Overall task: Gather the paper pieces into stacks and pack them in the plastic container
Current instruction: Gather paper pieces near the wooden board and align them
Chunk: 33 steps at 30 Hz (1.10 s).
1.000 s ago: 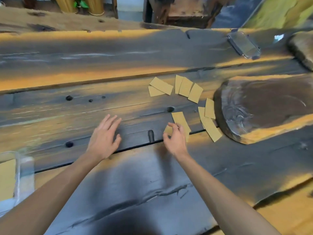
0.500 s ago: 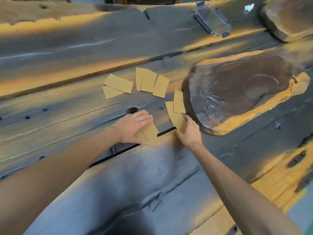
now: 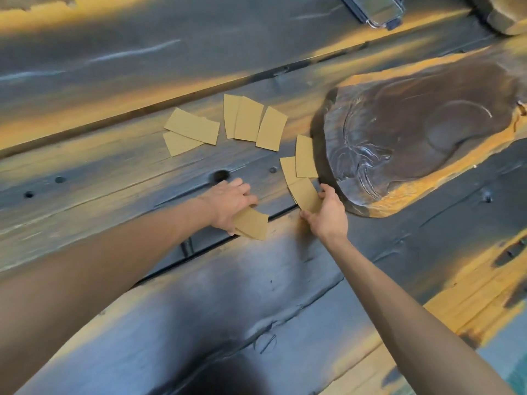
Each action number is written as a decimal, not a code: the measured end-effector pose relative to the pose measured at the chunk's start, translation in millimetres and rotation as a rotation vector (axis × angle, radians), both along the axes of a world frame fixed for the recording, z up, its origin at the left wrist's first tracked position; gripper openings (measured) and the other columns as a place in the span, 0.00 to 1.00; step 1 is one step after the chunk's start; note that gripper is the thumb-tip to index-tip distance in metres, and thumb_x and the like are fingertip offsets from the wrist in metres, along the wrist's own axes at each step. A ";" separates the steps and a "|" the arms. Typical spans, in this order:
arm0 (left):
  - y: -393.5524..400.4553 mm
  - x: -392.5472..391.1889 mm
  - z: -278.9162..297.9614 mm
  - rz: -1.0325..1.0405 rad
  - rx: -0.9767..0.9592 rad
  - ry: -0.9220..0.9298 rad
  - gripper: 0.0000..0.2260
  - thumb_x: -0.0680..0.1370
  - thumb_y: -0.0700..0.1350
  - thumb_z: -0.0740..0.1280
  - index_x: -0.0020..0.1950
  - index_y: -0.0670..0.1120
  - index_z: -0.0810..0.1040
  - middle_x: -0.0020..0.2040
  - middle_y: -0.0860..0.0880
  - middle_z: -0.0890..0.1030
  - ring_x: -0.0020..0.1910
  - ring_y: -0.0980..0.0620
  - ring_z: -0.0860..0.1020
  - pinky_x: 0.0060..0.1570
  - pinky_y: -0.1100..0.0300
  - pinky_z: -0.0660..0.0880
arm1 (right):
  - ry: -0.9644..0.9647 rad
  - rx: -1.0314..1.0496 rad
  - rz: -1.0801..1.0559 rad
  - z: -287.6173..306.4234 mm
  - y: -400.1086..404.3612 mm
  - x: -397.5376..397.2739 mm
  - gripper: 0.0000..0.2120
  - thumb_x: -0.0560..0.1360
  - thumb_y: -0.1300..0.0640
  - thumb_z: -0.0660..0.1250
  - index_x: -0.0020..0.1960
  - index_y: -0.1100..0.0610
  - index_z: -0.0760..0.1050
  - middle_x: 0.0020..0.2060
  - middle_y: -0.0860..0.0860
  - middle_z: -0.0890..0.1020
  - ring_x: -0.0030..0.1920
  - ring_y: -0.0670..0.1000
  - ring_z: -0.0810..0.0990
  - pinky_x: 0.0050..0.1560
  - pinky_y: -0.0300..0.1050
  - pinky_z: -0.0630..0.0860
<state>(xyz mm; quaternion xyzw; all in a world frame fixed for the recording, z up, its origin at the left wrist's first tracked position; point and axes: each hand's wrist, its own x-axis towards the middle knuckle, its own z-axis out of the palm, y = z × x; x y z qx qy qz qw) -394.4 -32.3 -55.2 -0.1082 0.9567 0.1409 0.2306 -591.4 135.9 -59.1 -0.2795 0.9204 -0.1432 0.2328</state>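
Nearest the camera, two bare forearms reach out over the dark, weathered plank tabletop [image 3: 256, 295]. The left hand [image 3: 228, 203] lies with fingers pressed down on a small stack of tan paper pieces [image 3: 252, 223] that sits across the gap between two planks; two layers seem to show at its edge, though the exact count there is unclear. The right hand [image 3: 328, 212] is pinched on the near end of one paper piece [image 3: 305, 195], thumb at the lower corner and fingers at the right edge, beside the dark wood slab [image 3: 413, 132].

This looks like the gathering step: one stack begun, the next piece being taken up. The next move likely calls for sliding or lifting that piece across to the left hand's stack and squaring the edges, without disturbing the two pieces [image 3: 302, 161] overlapping just beyond it.

Farther out lie three pieces [image 3: 251, 121] fanned side by side, then two more [image 3: 191, 129] overlapping to the left. That makes eight loose pieces counted, including the one in the right hand, plus the stack. At the far edge, one clear plastic container [image 3: 373, 8] rests well apart from the paper, only partly in view; nothing is packed in it as far as can be seen.
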 end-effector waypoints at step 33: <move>63.2 196.9 30.5 1.432 1.037 0.384 0.11 0.77 0.35 0.69 0.57 0.48 0.81 0.44 0.48 0.86 0.41 0.47 0.84 0.40 0.54 0.80 | -0.740 -0.406 0.041 43.7 9.3 86.0 0.04 0.77 0.60 0.74 0.46 0.58 0.79 0.39 0.46 0.86 0.42 0.43 0.84 0.42 0.36 0.81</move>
